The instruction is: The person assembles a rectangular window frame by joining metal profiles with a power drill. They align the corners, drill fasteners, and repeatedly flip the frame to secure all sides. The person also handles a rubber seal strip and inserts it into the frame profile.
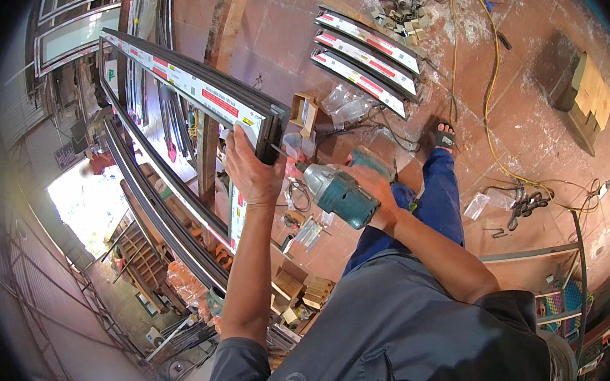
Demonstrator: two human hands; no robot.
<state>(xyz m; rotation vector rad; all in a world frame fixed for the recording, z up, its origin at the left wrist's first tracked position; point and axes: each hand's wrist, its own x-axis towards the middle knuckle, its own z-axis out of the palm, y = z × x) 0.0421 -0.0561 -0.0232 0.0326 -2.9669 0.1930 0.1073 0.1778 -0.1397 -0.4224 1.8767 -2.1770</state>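
Observation:
My left hand [252,172] grips the corner of a dark aluminium window frame [190,92] covered with white and red protective film. My right hand [375,187] holds a teal power drill [337,188], its bit pointing left at the frame's corner close to my left hand. The frame stands upright, running from the corner up to the left and down along its lower rail [164,216].
Three film-wrapped frame profiles [362,57] lie on the red tiled floor beyond. A yellow cable [488,104] snakes across the floor at right. Small cardboard boxes [304,112], plastic bags [347,105] and loose fittings lie near my sandalled foot [444,136]. Wooden blocks [588,96] sit far right.

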